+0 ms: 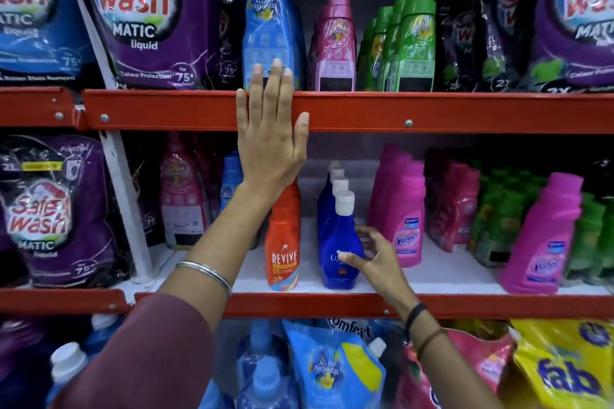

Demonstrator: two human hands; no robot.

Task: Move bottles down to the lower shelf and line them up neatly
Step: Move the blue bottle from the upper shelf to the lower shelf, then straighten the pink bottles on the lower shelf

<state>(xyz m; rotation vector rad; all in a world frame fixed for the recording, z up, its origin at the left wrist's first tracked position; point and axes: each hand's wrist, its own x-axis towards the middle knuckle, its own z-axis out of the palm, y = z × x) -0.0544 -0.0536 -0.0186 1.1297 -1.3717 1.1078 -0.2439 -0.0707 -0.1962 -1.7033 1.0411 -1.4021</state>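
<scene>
My left hand lies flat with fingers straight against the red edge of the upper shelf, its fingertips touching the base of a tall light-blue bottle. On the lower shelf, my right hand has its fingers spread against the right side of the front dark-blue bottle with a white cap. That bottle heads a row of matching blue bottles running back. An orange Revive bottle stands just left of it. Whether the right hand grips the bottle is unclear.
Pink bottles and green bottles stand on the upper shelf between purple Safewash pouches. Pink Vanish bottles and green bottles fill the lower shelf's right. Pouches and blue bottles crowd the shelf below.
</scene>
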